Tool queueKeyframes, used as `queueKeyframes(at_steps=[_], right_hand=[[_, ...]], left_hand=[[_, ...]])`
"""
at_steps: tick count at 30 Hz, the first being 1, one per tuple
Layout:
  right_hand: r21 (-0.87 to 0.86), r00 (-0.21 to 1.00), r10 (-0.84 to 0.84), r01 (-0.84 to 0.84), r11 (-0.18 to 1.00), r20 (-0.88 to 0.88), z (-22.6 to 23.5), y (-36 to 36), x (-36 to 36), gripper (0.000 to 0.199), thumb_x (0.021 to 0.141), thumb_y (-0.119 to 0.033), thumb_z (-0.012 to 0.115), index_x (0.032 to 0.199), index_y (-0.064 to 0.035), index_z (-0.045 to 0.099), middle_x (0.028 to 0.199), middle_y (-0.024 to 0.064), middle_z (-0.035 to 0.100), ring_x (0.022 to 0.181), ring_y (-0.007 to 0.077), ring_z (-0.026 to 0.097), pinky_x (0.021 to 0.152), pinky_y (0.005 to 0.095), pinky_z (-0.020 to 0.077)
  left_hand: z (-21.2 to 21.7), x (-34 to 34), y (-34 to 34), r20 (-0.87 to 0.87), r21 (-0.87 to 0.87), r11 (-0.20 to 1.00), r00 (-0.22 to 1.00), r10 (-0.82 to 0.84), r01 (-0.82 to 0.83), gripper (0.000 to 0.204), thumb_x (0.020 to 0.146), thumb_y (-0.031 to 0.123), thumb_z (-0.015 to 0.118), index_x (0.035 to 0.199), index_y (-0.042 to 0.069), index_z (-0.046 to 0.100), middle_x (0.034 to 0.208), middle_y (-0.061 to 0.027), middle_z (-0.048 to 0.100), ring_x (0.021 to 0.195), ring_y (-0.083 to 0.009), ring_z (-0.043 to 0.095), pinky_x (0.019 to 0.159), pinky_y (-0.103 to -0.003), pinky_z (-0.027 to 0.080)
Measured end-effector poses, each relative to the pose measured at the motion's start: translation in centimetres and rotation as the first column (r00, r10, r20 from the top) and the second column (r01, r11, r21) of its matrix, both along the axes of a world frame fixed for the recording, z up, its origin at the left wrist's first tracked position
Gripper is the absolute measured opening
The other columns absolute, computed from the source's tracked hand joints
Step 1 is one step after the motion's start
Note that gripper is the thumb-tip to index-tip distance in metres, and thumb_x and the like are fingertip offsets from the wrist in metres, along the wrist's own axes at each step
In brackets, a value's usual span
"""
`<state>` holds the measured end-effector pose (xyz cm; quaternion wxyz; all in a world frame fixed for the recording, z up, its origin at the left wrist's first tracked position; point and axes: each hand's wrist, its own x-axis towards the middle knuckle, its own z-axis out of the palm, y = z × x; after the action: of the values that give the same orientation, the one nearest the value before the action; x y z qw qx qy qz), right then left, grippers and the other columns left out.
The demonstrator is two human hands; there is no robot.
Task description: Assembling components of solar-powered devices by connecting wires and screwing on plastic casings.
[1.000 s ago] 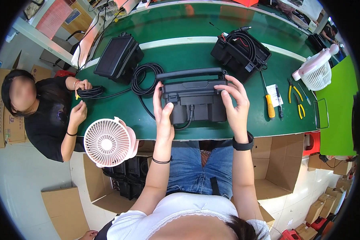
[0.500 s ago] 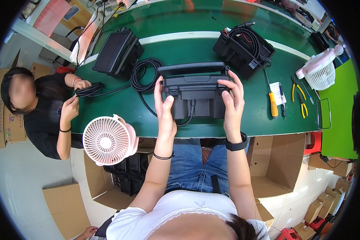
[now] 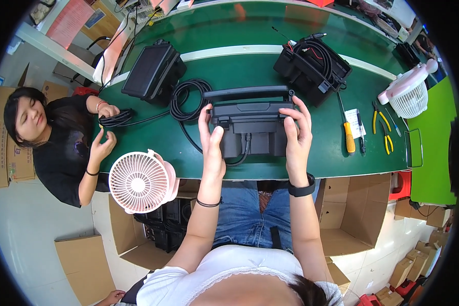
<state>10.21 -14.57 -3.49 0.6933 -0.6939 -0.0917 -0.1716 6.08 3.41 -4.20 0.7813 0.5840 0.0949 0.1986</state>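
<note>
A black plastic case (image 3: 255, 122) with a carry handle and side latches stands at the near edge of the green table. My left hand (image 3: 212, 145) grips its left side, thumb on the front by a latch. At the right side, my right hand (image 3: 297, 133) presses thumb and fingers around the other latch. A short black cable (image 3: 247, 148) comes out of the case's front and bends down to the left. Behind and to the left lies a coiled black cable (image 3: 188, 99).
Two more black cases, one closed (image 3: 150, 71) and one open with cable inside (image 3: 313, 66), stand farther back. A screwdriver (image 3: 349, 137), pliers (image 3: 377, 120) and a fan (image 3: 410, 97) are at right. Another fan (image 3: 139, 182) is near left, where a co-worker's hand (image 3: 103, 145) handles a cable bundle (image 3: 116, 118).
The view has shifted slightly. My hands keep their hold on the case. The co-worker's lower hand has opened and moved a little off the cable bundle.
</note>
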Motion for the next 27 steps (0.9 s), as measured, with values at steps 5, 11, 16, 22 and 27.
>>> queueKeyframes(at_steps=[5, 11, 16, 22, 27], right_hand=[[-0.021, 0.999, 0.021, -0.020, 1.000, 0.043, -0.5, -0.3, -0.5, 0.025, 0.091, -0.024, 0.065, 0.111, -0.0092, 0.071, 0.144, 0.0127, 0.050, 0.136, 0.0285, 0.045, 0.111, 0.0421, 0.0352], [0.171, 0.994, 0.080, -0.067, 0.983, -0.075, -1.3, -0.4, -1.2, 0.069, 0.088, -0.030, 0.066, 0.149, -0.0130, 0.038, 0.161, 0.0117, 0.022, 0.143, 0.0287, 0.033, 0.115, 0.0438, 0.0315], [0.136, 0.980, 0.192, -0.184, 0.974, -0.052, -1.2, -0.7, -1.3, 0.070, 0.092, -0.023, 0.062, 0.154, -0.0079, 0.031, 0.154, 0.0148, 0.035, 0.140, 0.0263, 0.039, 0.114, 0.0406, 0.0342], [0.132, 0.974, 0.214, -0.203, 0.970, -0.072, -0.2, -0.7, -1.7, 0.063, 0.098, -0.017, 0.058, 0.155, -0.0077, 0.031, 0.144, 0.0131, 0.050, 0.129, 0.0224, 0.050, 0.110, 0.0347, 0.0375], [0.083, 0.992, 0.072, -0.063, 0.995, -0.106, -1.9, -2.2, -1.5, 0.051, 0.099, -0.018, 0.059, 0.147, -0.0065, 0.045, 0.143, 0.0100, 0.052, 0.129, 0.0217, 0.051, 0.107, 0.0341, 0.0395]], left_hand=[[0.4, -0.4, 0.1, -0.017, 0.010, 1.000, 1.000, 0.002, -0.002, 0.084, 0.079, 0.046, 0.063, 0.151, 0.012, 0.035, 0.143, -0.0122, 0.041, 0.132, -0.0259, 0.042, 0.111, -0.039, 0.035], [-0.2, -0.7, 0.2, 0.113, 0.075, 0.997, 0.993, -0.029, 0.020, 0.096, 0.076, 0.046, 0.068, 0.155, 0.007, 0.030, 0.144, -0.0150, 0.041, 0.134, -0.0271, 0.042, 0.114, -0.039, 0.031], [-1.2, -0.7, 0.0, 0.177, 0.077, 0.997, 0.984, -0.031, 0.017, 0.092, 0.084, 0.037, 0.064, 0.158, 0.003, 0.022, 0.151, -0.0166, 0.038, 0.138, -0.0271, 0.040, 0.116, -0.039, 0.030], [-1.1, -1.0, -0.4, 0.185, 0.160, 0.987, 0.983, -0.005, -0.025, 0.074, 0.091, 0.017, 0.055, 0.157, 0.003, 0.024, 0.159, -0.0154, 0.030, 0.145, -0.0256, 0.032, 0.119, -0.038, 0.023], [-0.4, -1.5, -0.9, 0.088, 0.083, 0.996, 0.996, 0.007, -0.014, 0.069, 0.094, 0.008, 0.052, 0.158, 0.007, 0.024, 0.160, -0.0132, 0.027, 0.147, -0.0238, 0.027, 0.119, -0.037, 0.022]])
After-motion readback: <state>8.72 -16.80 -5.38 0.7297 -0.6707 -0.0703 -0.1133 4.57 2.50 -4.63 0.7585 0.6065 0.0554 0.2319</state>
